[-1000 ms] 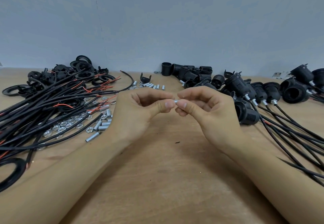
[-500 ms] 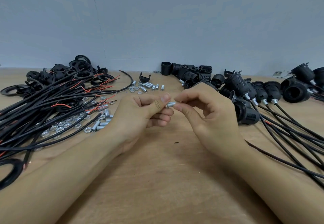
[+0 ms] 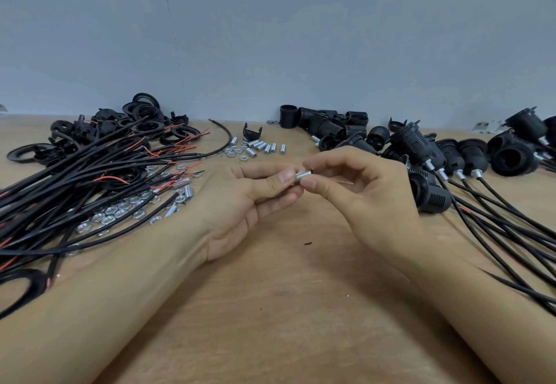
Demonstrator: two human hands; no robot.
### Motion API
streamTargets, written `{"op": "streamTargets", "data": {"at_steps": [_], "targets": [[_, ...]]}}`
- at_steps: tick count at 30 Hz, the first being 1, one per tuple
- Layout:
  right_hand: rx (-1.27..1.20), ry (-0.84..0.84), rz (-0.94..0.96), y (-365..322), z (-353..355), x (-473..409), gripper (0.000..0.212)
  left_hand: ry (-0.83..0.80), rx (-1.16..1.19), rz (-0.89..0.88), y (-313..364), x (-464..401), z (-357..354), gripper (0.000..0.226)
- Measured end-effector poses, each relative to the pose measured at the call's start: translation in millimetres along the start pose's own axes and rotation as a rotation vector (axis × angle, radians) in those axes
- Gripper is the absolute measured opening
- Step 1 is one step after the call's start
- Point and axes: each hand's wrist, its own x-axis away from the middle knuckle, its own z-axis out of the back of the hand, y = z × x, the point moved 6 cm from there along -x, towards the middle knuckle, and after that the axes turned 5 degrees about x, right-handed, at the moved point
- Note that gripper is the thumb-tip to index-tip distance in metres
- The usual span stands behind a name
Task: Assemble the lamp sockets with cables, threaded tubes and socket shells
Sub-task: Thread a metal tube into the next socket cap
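Head view
Threaded tube (image 3: 303, 176): small silver cylinder held above the wooden table (image 3: 288, 308), at mid-scene between both hands.
Left hand (image 3: 249, 203): palm up, thumb and curled fingers pinching the tube's left end.
Right hand (image 3: 370, 200): thumb and forefinger pinching the tube's right end, other fingers loosely bent.
Loose cables (image 3: 90, 185): black bundle with red wire ends, left side.
Hex nuts (image 3: 114, 215): scattered among the cables.
Spare tubes (image 3: 261, 146): far centre.
Assembled sockets (image 3: 451, 158): right, cables trailing.
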Motion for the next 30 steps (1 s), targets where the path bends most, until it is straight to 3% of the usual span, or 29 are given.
{"op": "streamTargets", "data": {"at_steps": [3,7,12,15,19,22,25,30], "targets": [[-0.089,-0.017,-0.069,4,-2,-1,0.02,0.01,-0.004,-0.051,3,-2,1,0.034],[0.056,-0.055,-0.054,5,-2,1,0.011,0.015,-0.092,-0.073,3,0,1,0.025],[0.159,-0.071,0.067,-3,0,1,0.017,0.018,-0.142,-0.021,0,0,0,0.026],[0.155,-0.104,0.109,-3,0,1,0.005,0.011,-0.151,0.021,-1,0,0,0.026],[0.23,-0.126,0.198,-9,-2,2,0.003,-0.009,-0.154,0.033,-2,-1,1,0.024],[0.183,-0.105,0.113,-6,-1,2,0.012,-0.036,-0.135,0.001,0,-2,1,0.025],[0.198,-0.097,0.041,0,-1,3,0.008,-0.047,-0.156,-0.045,4,-2,-1,0.023],[0.258,-0.111,0.091,0,-1,3,0.011,-0.011,-0.258,-0.075,2,0,-1,0.024]]}}
